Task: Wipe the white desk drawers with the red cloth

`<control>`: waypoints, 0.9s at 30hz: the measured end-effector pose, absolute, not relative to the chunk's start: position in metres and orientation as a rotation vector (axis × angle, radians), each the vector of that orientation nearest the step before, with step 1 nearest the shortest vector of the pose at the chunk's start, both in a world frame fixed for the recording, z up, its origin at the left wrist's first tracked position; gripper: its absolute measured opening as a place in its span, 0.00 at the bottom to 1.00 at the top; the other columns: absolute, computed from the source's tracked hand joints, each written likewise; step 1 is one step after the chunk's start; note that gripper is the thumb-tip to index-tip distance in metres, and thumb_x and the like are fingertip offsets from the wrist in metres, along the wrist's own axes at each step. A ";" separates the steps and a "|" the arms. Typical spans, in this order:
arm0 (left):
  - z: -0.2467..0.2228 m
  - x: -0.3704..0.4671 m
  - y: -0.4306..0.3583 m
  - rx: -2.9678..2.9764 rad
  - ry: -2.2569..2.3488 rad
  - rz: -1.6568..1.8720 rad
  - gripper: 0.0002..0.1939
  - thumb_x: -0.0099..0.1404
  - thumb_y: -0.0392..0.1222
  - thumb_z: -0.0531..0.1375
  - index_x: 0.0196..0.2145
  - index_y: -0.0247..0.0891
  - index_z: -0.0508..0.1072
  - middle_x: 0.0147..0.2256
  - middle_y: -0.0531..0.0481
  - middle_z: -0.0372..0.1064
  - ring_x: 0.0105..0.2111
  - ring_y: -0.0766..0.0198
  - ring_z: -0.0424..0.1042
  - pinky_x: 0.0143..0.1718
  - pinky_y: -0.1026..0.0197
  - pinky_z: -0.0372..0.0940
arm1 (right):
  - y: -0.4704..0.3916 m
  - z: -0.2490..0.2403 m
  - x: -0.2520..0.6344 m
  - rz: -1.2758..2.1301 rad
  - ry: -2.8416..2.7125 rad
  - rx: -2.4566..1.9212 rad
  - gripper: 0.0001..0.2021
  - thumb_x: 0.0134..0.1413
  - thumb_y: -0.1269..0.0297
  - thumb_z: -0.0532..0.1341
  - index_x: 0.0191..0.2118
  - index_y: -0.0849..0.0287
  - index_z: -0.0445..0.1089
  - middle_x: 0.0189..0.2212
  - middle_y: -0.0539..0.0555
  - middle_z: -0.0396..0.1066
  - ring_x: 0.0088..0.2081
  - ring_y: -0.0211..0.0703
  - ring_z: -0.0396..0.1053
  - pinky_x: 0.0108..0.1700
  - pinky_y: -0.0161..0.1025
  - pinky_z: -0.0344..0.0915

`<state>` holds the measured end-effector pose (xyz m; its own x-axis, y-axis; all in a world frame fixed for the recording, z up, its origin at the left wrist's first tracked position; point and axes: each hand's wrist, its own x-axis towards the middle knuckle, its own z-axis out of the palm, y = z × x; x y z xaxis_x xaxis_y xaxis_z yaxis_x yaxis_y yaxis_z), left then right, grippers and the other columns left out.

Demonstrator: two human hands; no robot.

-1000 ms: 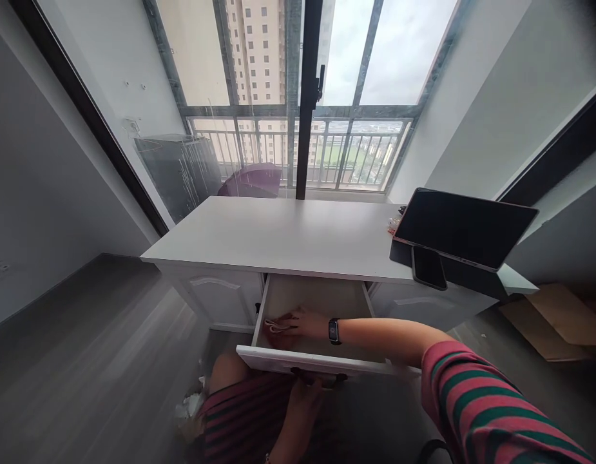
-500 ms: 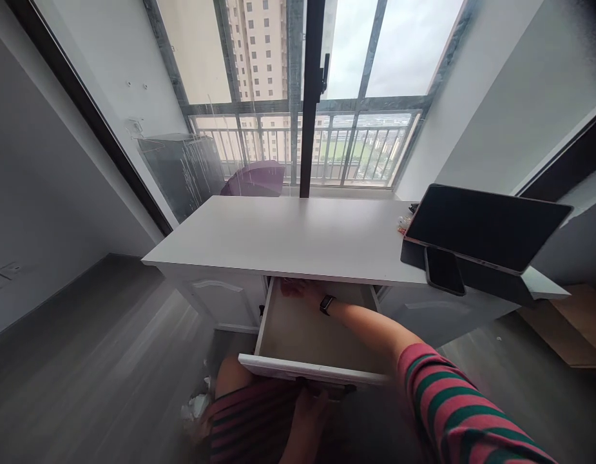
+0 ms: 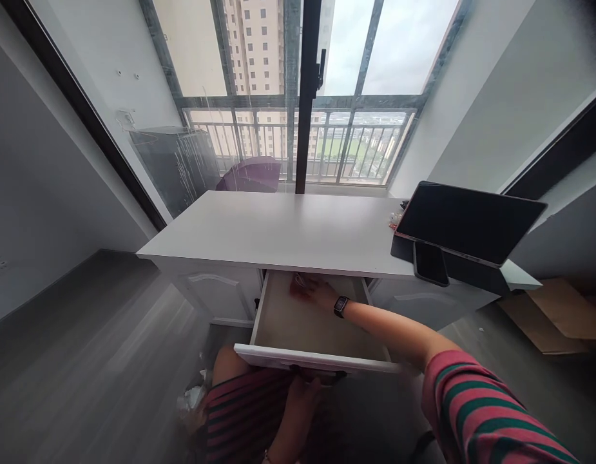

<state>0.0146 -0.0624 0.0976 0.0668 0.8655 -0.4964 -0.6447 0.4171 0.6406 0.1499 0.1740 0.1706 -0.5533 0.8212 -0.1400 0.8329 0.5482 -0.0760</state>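
A white desk drawer [image 3: 283,332] is pulled out towards me, its bottom bare apart from what my right hand covers. Deep inside, near the back, my right hand [image 3: 323,295] presses a crumpled reddish cloth [image 3: 298,287] against the drawer bottom; the fingertips are blurred. A dark watch sits on that wrist. Below the drawer front, my left hand [image 3: 303,392] has its fingers curled at the dark drawer handle [image 3: 330,374], partly hidden in shadow.
On the white desktop [image 3: 273,229], a tablet [image 3: 471,222] leans on a dark stand at the right, with a phone [image 3: 430,263] before it. A cardboard box [image 3: 549,316] lies on the floor at right. White crumpled stuff [image 3: 194,396] is by my leg.
My right hand has slid the cloth to the right along the back of the drawer. My left hand stays at the handle. The view has shifted slightly.
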 end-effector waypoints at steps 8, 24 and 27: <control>0.137 0.005 -0.069 0.383 0.987 1.117 0.22 0.44 0.52 0.77 0.28 0.37 0.74 0.28 0.52 0.73 0.28 0.69 0.67 0.32 0.64 0.61 | 0.122 0.172 0.158 -0.153 2.700 0.906 0.30 0.62 0.73 0.57 0.67 0.43 0.63 0.69 0.58 0.56 0.54 0.55 0.68 0.55 0.50 0.63; 0.151 0.005 -0.070 0.408 0.973 1.119 0.22 0.42 0.53 0.77 0.27 0.36 0.76 0.27 0.52 0.73 0.29 0.68 0.67 0.34 0.63 0.62 | 0.114 0.168 0.208 -0.088 2.685 1.101 0.25 0.66 0.69 0.54 0.65 0.42 0.64 0.61 0.59 0.68 0.52 0.53 0.71 0.51 0.49 0.67; 0.146 0.006 -0.069 0.414 0.999 1.120 0.23 0.41 0.53 0.77 0.27 0.36 0.76 0.28 0.51 0.73 0.30 0.67 0.68 0.34 0.62 0.62 | 0.135 0.172 0.217 -0.022 2.584 1.332 0.27 0.67 0.71 0.52 0.68 0.47 0.60 0.60 0.62 0.69 0.54 0.54 0.70 0.55 0.52 0.64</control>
